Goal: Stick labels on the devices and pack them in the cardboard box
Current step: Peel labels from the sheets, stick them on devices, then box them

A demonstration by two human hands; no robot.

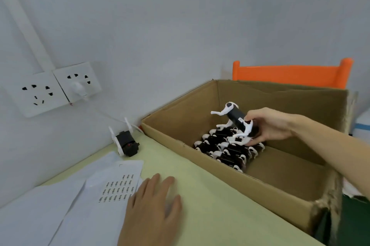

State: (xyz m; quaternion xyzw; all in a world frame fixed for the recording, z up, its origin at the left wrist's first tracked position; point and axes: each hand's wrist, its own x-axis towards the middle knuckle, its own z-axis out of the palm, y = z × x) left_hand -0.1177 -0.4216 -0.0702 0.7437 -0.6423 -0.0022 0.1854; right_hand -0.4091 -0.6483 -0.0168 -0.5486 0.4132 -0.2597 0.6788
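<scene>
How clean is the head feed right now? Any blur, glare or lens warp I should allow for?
Head view: soft, even light, no glare; left hand slightly motion-blurred over the label sheet, whose print is unreadable; wide-angle lens bows the cardboard box edges; right hand and its device fairly sharp.

Inside the cardboard box (230,183), packed devices (224,149) are filling the left part of the floor, while bare cardboard is lying open to their right. On the counter (210,211), label sheets (112,187) are covering the near left, and a lone device (127,142) is sitting by the wall, just beside the box's left corner.
</scene>
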